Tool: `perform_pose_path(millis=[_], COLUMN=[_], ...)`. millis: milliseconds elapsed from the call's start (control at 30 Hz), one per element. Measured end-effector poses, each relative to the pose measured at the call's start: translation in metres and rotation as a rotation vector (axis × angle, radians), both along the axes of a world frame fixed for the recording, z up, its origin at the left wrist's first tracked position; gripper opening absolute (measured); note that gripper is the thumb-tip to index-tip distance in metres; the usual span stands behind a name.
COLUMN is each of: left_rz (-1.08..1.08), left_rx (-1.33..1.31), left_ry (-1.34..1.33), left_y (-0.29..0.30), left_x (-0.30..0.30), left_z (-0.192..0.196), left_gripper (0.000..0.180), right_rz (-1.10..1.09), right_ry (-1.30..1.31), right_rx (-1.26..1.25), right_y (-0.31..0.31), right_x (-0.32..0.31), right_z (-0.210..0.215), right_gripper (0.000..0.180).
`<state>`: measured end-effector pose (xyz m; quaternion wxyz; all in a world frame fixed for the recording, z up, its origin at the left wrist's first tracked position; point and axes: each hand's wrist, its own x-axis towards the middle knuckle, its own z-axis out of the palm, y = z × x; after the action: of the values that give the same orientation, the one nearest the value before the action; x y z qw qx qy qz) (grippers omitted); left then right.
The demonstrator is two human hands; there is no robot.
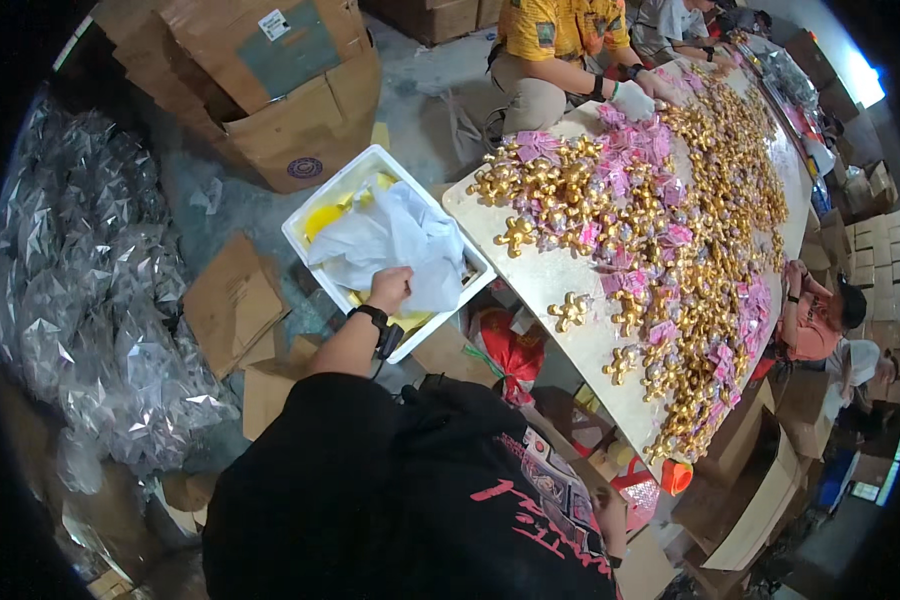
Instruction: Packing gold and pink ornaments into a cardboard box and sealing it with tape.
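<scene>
Head view: left hand (390, 288) closed on the near edge of a crumpled white plastic sheet (395, 238), fingers curled into it, black watch band on the wrist. Sheet bunched inside a white foam box (320, 205) on the floor, yellow pieces (326, 218) showing beneath at the far left corner. Right hand (610, 512) low at the near right, by a red mesh bag (638, 490); grip not clear enough to tell. Just right of the box, a long pale desk (550, 275) heaped with gold trinkets (700, 200) and pink wrappers (635, 145). Cardboard boxes (290, 90) at far left, clear bags (90, 300) piled along the left. Other people seated at the far end and right side of the desk.
</scene>
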<state>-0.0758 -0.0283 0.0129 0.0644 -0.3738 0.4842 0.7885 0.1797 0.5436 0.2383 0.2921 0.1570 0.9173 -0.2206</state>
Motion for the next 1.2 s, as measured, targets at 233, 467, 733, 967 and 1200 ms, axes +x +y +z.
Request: perform_pose_path(millis=[233, 467, 733, 967, 1200], left_rz=[-0.494, -1.043, -1.549, -1.247, -1.503], left_rx=[-0.546, -0.543, -0.067, -0.096, -0.372], left_ry=[0.498, 1.021, 0.362, 0.399, 0.878], left_y=[0.156, 0.232, 0.272, 0.332, 0.423], left_x=[0.008, 0.052, 0.058, 0.091, 0.161], left_z=[0.17, 0.266, 0.262, 0.264, 0.31], left_gripper=[0.017, 0.032, 0.032, 0.014, 0.02], right_rz=[-0.051, -0.143, -0.316, -0.688, -1.108], right_ry=[0.301, 0.245, 0.539, 0.718, 1.183], right_rx=[-0.259, -0.602, -0.682, -0.707, 0.064], right_y=[-0.075, -0.119, -0.101, -0.06, -0.032], right_x=[-0.111, -0.147, -0.051, 0.038, 0.121], right_z=[0.058, 0.058, 0.058, 0.084, 0.086], right_gripper=[0.045, 0.026, 0.019, 0.024, 0.041])
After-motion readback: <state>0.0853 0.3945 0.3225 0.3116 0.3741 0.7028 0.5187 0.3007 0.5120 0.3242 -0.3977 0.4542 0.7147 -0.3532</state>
